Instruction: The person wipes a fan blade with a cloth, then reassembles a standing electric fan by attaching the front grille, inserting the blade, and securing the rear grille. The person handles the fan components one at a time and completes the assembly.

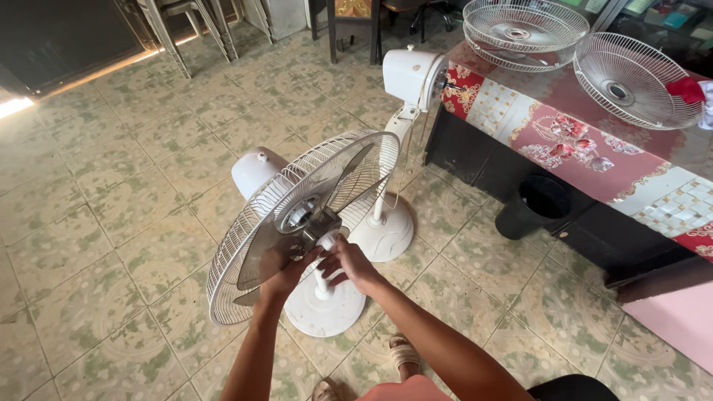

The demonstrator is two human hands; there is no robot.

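While left hand (286, 269) grips fan blade (297, 223), right hand (347, 260) pinches hub cap (327, 240).

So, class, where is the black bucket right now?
The black bucket stands on the tiled floor at centre-right of the head view, against the dark table base, right of the second fan's round base.

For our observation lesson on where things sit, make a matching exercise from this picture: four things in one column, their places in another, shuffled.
Things:
1. Black bucket
2. Two loose grilles
3. Fan blade
4. Red cloth

Places:
A. on a grille's rim
B. on the table
C. on the floor beside the table
D. at both hands, left hand and right hand

Pairs: 1-C, 2-B, 3-D, 4-A
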